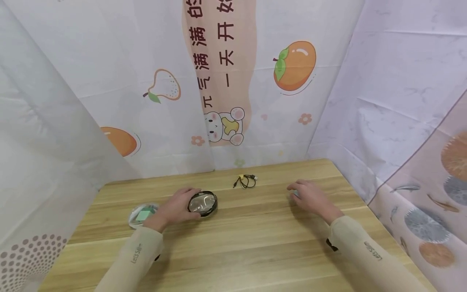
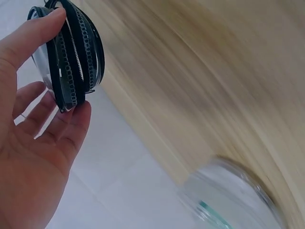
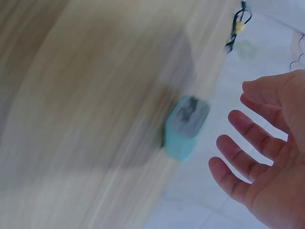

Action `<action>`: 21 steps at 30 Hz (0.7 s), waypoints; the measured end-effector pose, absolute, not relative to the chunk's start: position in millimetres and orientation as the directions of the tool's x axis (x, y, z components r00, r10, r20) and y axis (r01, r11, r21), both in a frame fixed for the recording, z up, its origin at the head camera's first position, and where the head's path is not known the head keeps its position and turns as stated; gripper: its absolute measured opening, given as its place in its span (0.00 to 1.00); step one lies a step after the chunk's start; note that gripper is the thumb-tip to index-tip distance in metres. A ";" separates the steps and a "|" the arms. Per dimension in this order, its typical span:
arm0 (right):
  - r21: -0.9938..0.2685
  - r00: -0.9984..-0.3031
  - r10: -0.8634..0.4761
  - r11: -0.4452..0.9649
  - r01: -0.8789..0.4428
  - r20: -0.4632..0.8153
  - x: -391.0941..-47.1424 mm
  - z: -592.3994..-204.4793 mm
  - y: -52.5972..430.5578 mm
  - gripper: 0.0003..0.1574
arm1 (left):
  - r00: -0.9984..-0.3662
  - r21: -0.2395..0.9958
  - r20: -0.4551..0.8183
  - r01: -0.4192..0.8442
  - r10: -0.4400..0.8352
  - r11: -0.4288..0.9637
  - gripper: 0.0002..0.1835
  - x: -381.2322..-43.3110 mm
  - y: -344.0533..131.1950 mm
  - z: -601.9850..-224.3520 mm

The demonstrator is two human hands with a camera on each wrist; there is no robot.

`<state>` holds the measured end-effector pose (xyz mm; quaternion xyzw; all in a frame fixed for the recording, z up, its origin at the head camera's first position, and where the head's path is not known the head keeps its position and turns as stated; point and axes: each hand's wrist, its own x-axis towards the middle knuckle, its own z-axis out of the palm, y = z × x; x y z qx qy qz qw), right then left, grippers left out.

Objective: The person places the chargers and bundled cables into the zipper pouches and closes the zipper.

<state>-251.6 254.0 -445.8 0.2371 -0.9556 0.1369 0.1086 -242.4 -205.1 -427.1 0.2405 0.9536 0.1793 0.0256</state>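
Observation:
My left hand (image 1: pixel 177 207) grips a small round zip pouch (image 1: pixel 202 203) with clear sides and black trim. In the left wrist view, the thumb presses one side of the pouch (image 2: pixel 76 62) and the fingertips hold its lower edge, with the zipper between. On the right, my right hand (image 1: pixel 311 196) reaches over a small teal block (image 1: pixel 296 194), fingers loosely bent and holding nothing. The right wrist view shows this teal block (image 3: pixel 181 138), its end face grey, standing on the table a short way from the fingertips.
A clear round pouch (image 1: pixel 133 219) with something green inside lies left of my left wrist. Toward the back of the wooden table (image 1: pixel 233 243) is a coiled black cable (image 1: pixel 251 185) with a yellow tie. Printed curtains (image 1: pixel 146 134) hang behind the table and along its sides.

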 end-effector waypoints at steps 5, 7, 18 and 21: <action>-0.217 -0.836 -0.471 0.818 -0.533 0.280 -250.3 -440.7 235.8 0.12 | -0.872 0.419 0.056 0.462 0.486 0.782 0.46 -236.0 -189.4 -423.6; -0.219 -0.821 -0.493 0.801 -0.557 0.289 -249.3 -441.1 228.2 0.12 | -0.877 0.441 0.059 0.451 0.476 0.776 0.46 -233.7 -182.9 -423.6; -0.231 -0.657 -0.686 0.616 -0.753 0.313 -228.0 -434.8 177.6 0.14 | -0.870 0.578 0.020 0.412 0.492 0.705 0.35 -223.9 -145.5 -428.1; -0.215 -0.612 -0.737 0.573 -0.790 0.286 -220.4 -434.4 165.9 0.14 | -0.870 0.575 0.001 0.404 0.493 0.712 0.38 -219.8 -136.8 -433.2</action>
